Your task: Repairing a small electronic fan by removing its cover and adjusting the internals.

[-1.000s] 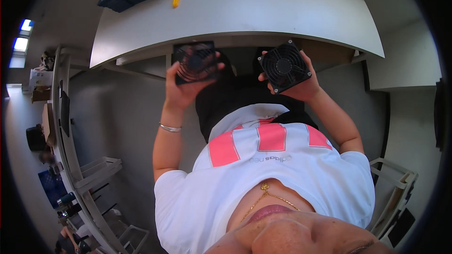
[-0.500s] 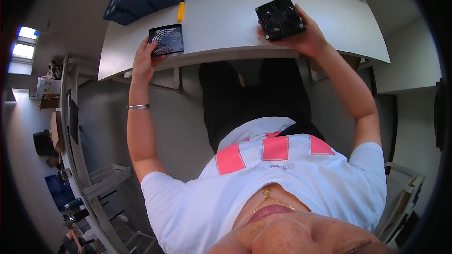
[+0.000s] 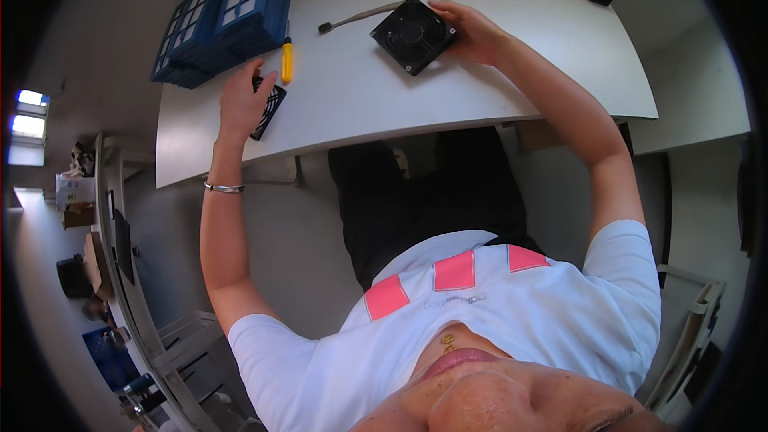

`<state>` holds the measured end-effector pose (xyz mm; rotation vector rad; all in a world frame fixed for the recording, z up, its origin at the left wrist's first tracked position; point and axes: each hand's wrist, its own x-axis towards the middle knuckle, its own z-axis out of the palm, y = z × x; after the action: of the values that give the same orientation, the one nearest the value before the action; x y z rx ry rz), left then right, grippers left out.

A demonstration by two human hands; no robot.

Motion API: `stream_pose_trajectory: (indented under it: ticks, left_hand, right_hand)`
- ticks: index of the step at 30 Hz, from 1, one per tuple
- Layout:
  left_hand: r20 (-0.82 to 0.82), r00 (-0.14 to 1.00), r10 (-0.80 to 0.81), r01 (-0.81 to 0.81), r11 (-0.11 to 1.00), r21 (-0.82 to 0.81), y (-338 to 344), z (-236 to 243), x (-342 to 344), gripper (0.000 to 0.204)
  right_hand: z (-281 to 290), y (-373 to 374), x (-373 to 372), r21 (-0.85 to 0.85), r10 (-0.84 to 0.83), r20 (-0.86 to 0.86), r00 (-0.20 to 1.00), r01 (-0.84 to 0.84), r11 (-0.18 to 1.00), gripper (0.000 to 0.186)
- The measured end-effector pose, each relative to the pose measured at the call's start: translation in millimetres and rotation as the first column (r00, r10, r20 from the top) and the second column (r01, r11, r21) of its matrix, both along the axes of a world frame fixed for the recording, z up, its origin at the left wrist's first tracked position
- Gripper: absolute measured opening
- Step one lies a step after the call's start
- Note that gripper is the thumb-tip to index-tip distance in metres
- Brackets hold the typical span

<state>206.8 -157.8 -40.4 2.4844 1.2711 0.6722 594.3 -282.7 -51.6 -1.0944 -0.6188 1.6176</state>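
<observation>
Your left hand (image 3: 238, 106), fingers loosely spread, overlaps the black grille (image 3: 271, 110) at the white table's (image 3: 344, 100) left; contact unclear. Farther right, your right hand (image 3: 474, 37) grips the black fan's (image 3: 414, 37) right corner. Judged step: positioning the fan; next move calls for steady support.

Left hand (image 3: 242, 102) points forward; right hand (image 3: 474, 34) angles inward.
</observation>
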Motion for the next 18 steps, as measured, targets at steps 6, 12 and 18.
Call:
stream_pose_trajectory:
  ticks: [6, 12, 18]
  left_hand:
    - [-0.390, 0.902, 0.187, -0.049, 0.940, 0.336, -3, -8, 46, 0.045]
    - [-0.356, 0.921, 0.159, -0.049, 0.953, 0.299, 1, -7, 55, 0.035]
    - [0.256, 0.965, 0.060, -0.131, 0.954, 0.270, -9, 12, 53, 0.025]
  right_hand:
    - [14, -5, 2, 0.018, 0.039, 0.073, 0.997, -0.040, 0.999, 0.042]
    - [14, 9, 25, 0.127, 0.249, 0.261, 0.933, -0.289, 0.949, 0.056]
    - [-2, 17, 40, 0.125, 0.252, 0.243, 0.937, -0.288, 0.949, 0.061]
